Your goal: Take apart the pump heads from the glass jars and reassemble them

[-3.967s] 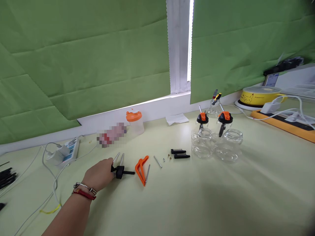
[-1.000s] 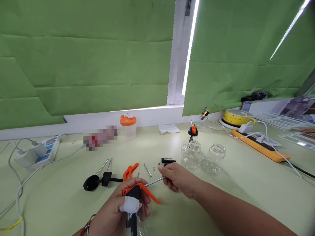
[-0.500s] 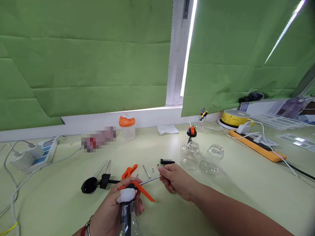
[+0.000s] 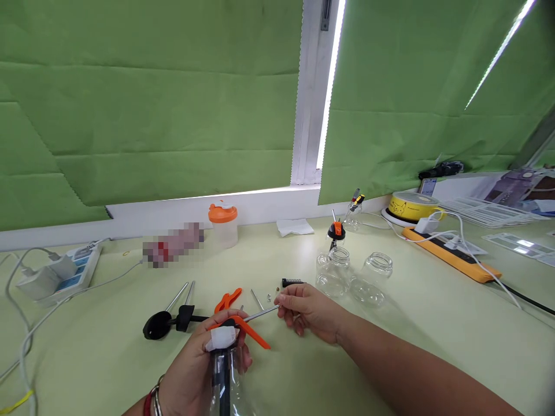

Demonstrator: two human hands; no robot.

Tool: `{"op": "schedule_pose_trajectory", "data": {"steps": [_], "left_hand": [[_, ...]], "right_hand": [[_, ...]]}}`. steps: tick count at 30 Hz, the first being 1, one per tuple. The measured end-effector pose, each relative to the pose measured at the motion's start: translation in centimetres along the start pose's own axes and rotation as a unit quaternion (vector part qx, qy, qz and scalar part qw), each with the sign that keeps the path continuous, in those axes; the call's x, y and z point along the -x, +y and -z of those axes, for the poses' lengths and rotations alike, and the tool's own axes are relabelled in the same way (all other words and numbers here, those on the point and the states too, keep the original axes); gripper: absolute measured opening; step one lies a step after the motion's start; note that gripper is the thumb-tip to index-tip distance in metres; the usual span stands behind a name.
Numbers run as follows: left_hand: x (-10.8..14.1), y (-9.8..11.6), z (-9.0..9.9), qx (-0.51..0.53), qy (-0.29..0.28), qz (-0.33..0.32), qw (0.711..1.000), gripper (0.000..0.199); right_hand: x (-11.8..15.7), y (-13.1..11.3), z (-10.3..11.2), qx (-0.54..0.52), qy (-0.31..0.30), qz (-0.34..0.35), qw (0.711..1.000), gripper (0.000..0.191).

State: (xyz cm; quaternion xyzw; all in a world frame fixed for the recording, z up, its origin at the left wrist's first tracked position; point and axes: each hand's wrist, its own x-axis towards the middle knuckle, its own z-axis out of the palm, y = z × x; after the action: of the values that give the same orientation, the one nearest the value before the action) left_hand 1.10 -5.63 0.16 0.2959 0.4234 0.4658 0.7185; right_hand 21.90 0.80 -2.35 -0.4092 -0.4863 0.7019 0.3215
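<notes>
My left hand is wrapped round the neck of a clear spray bottle with a black top, its thumb covered in white tape. An orange trigger sticks out to the right of that top. From the top a thin metal tube runs up and to the right. At the tube's far end my right hand is closed in a pinch, its fingertips hiding the tip. Just beyond lie another orange trigger, a loose metal tube and a black part with a spring.
To the left lie black pump parts with metal tubes. Clear jars and a black-and-orange spray head stand to the right. Further out are an orange-lidded cup, an orange power strip and a white power strip.
Both hands and the bottle have shifted slightly. The right hand's fingers have moved a little up and left at the tube's end, and its lower fingers have loosened.
</notes>
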Motion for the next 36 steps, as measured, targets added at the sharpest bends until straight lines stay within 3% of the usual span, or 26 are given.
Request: {"op": "schedule_pose_trajectory", "data": {"steps": [3,7,11,15,20,27,30,32,36], "left_hand": [[-0.1,-0.2,0.1,0.000,-0.005,0.005,1.000,0.021],[-0.1,-0.2,0.1,-0.002,-0.003,-0.003,1.000,0.021],[-0.1,-0.2,0.1,-0.002,-0.011,-0.002,1.000,0.022],[-0.2,-0.3,0.3,0.003,-0.010,0.002,1.000,0.023],[-0.3,-0.4,0.4,0.007,-0.018,-0.001,1.000,0.020],[-0.4,-0.3,0.2,0.021,-0.008,0.005,1.000,0.022],[-0.3,-0.2,0.2,0.024,-0.015,0.003,1.000,0.021],[-0.2,-0.1,0.2,0.025,-0.017,0.000,1.000,0.021],[-0.2,0.0,0.3,0.019,-0.016,-0.014,1.000,0.021]], "right_hand": [[0.0,0.0,0.0,0.028,-0.005,-0.027,0.999,0.045],[-0.1,0.2,0.2,0.016,-0.018,0.016,1.000,0.040],[-0.1,0.4,0.3,0.044,-0.010,-0.023,0.999,0.045],[-0.1,0.3,0.2,0.004,-0.016,0.023,1.000,0.040],[-0.1,0.4,-0.1,0.014,-0.004,-0.009,1.000,0.042],[-0.7,0.6,0.4,0.027,0.029,0.099,0.994,0.026],[-1.2,0.8,1.0,0.091,0.070,0.094,0.989,0.017],[-1.3,0.9,1.2,0.211,0.106,0.089,0.968,0.010],[-1.3,0.8,0.9,0.477,0.124,0.134,0.860,0.006]]}}
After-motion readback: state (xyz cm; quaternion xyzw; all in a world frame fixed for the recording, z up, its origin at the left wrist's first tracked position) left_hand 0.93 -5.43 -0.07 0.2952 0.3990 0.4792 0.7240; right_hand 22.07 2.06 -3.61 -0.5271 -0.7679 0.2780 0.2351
